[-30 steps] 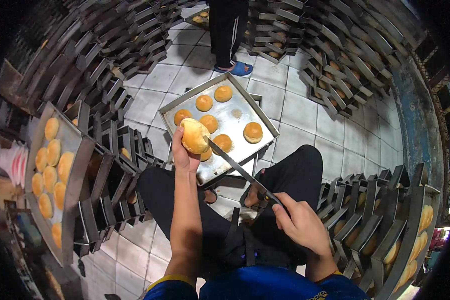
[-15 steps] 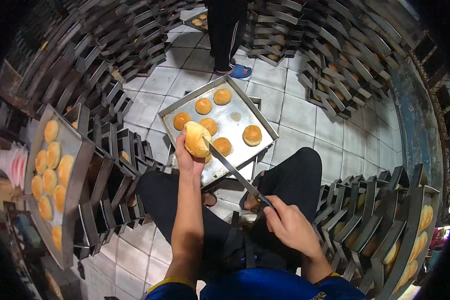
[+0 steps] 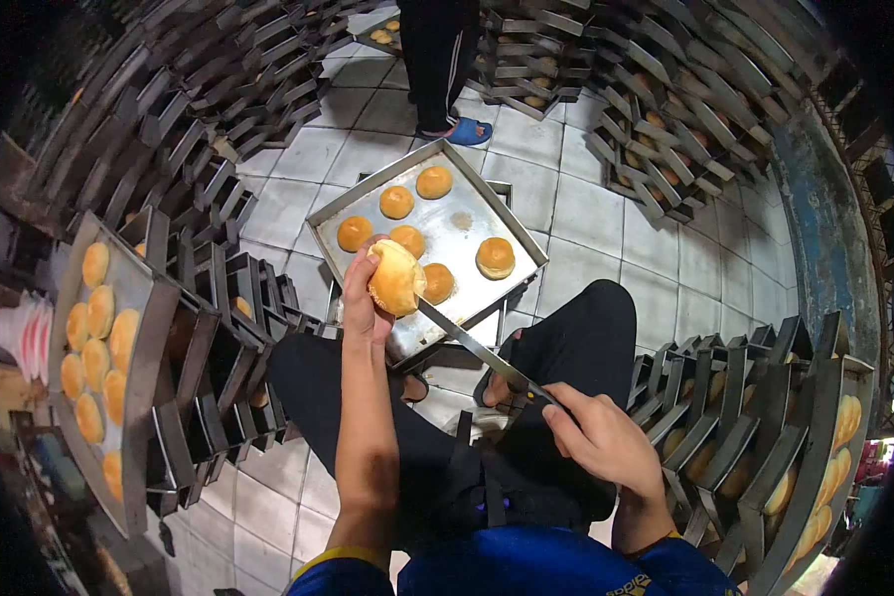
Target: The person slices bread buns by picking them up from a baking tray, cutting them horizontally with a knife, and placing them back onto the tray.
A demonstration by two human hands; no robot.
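The right hand (image 3: 604, 437), right of lower centre, has its fingers clamped round the knife (image 3: 472, 345), angled up-left; short, gentle strokes would suit what looks a soft bun (image 3: 395, 278). The left hand (image 3: 362, 300), forearm running up the frame, grips that bun mid-frame, fingers best kept clear, above the tray (image 3: 462, 253).
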